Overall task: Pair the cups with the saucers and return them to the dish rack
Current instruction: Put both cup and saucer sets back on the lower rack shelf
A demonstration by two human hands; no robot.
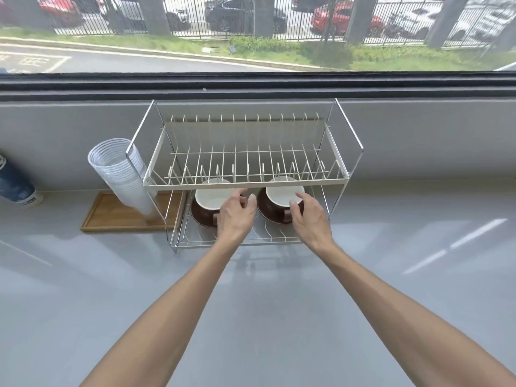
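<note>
Two brown cups with white insides sit on brown saucers on the lower shelf of the wire dish rack (339, 181). The left cup (209, 198) rests on its saucer (198, 216); the right cup (282, 192) rests on its saucer (268, 212). My left hand (236, 216) hovers at the left cup's right side, fingers spread and loosely curled, holding nothing. My right hand (307, 216) is at the right cup's near right edge, fingers apart; whether they touch the cup is unclear. The upper shelf holds no dishes.
A leaning stack of clear plastic cups (120, 174) stands on a wooden tray (111, 216) left of the rack. A blue patterned paper cup (16, 185) lies at the far left. The grey counter (265, 303) runs under a window sill.
</note>
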